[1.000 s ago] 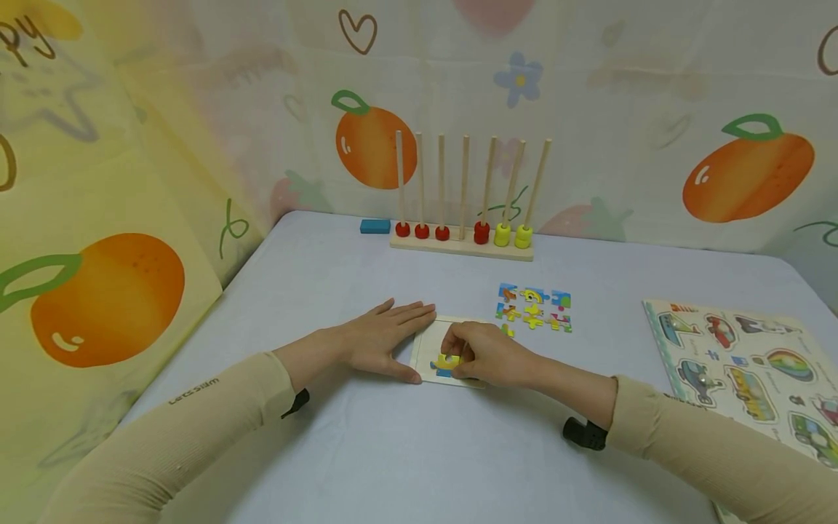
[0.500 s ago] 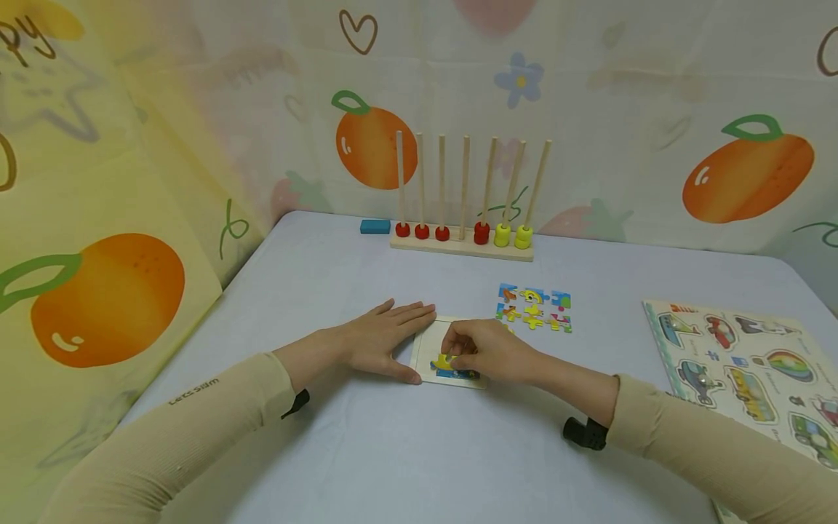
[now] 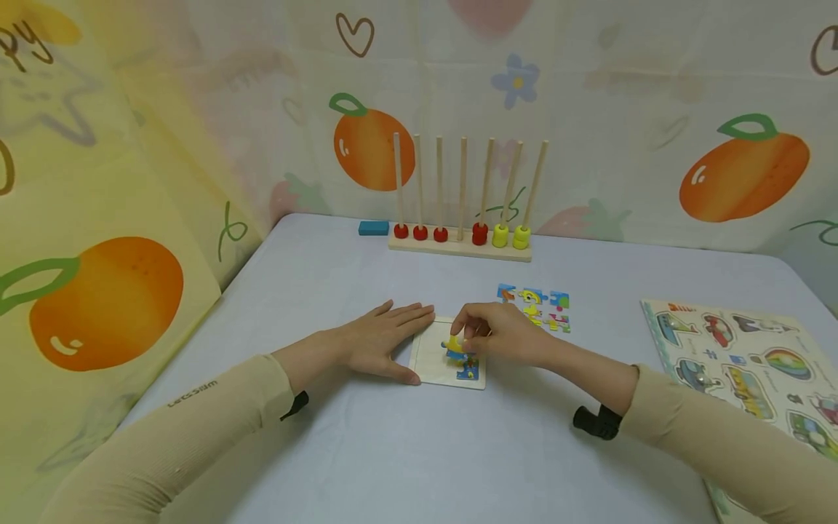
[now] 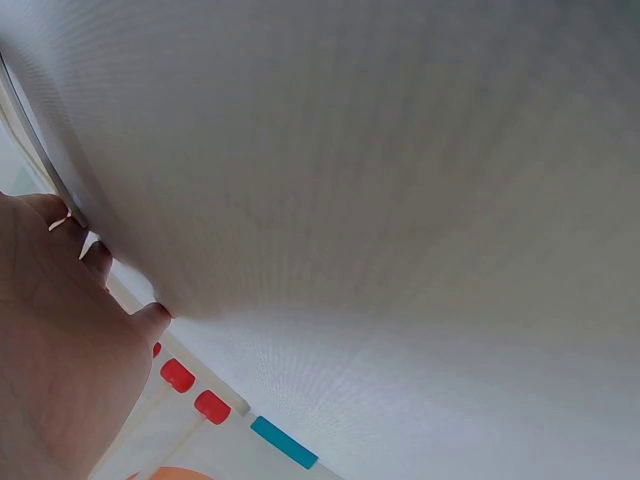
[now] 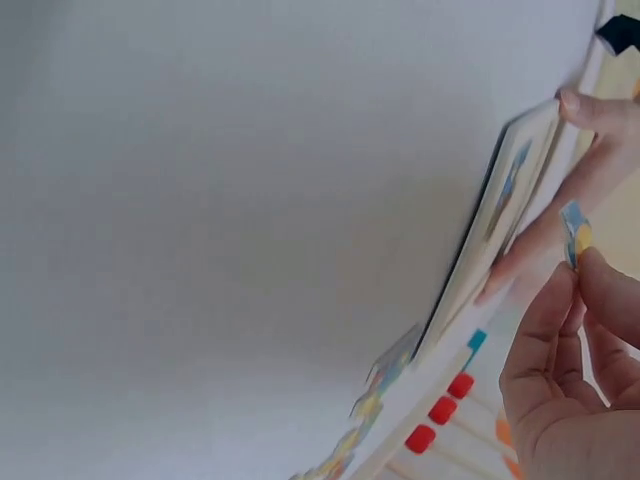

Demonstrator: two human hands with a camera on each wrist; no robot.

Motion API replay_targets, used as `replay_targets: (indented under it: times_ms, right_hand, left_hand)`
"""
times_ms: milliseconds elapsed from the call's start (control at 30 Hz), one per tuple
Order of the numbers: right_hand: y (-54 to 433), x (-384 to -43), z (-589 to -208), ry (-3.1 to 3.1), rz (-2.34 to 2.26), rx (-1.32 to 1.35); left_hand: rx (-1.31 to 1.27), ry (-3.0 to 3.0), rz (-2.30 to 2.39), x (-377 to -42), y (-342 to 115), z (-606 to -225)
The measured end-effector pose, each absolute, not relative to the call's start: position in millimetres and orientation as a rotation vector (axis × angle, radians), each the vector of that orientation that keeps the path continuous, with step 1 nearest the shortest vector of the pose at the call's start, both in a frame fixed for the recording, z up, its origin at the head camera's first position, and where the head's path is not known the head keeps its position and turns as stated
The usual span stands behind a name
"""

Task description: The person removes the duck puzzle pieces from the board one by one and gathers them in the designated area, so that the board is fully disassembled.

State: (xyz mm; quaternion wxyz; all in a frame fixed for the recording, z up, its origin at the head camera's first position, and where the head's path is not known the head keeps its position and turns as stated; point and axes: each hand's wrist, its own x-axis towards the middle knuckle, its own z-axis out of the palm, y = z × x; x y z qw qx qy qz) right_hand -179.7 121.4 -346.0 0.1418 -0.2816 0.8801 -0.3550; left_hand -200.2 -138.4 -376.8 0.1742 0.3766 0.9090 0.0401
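Note:
A yellow-and-blue jigsaw piece (image 3: 453, 346) is pinched between the thumb and fingers of my right hand (image 3: 503, 333), raised over a shallow white puzzle tray (image 3: 428, 358). The right wrist view shows the same jigsaw piece (image 5: 577, 234) at the fingertips. In the tray's near right corner lies a mostly blue jigsaw piece (image 3: 468, 372), partly under the held one. My left hand (image 3: 380, 343) lies flat with straight fingers, its fingertips and thumb at the tray's left edge. The tray's far right part is hidden behind my right hand.
Loose jigsaw pieces (image 3: 532, 296) lie in rows beyond the right hand, partly covered by it. Behind stands a wooden bead rack (image 3: 458, 249) with red and yellow beads, beside a blue block (image 3: 374, 228). A picture board (image 3: 733, 364) lies at the right, under the right forearm.
My right hand has lifted the yellow-and-blue jigsaw piece from the tray's lower part and moved it slightly right and away. The left hand has stayed in place.

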Motion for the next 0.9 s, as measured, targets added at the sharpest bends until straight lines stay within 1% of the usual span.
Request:
replay_targets:
  times_ms: [300,600,900]
  right_hand:
    - [141.0,-184.0,-339.7,2.577,-0.985,-0.772]
    - [168.1,-191.8,-333.9,2.578,-0.997,-0.672]
    - [190.2,-198.0,-335.4,2.626,-0.954,-0.634]
  left_hand:
    - [1.061,2.58,0.104,-200.9,-137.6,-379.9]
    - [1.073,2.587,0.105,-199.7,-138.1,-380.3]
    - [1.074,2.59,0.109,-199.7,-138.7,-380.3]
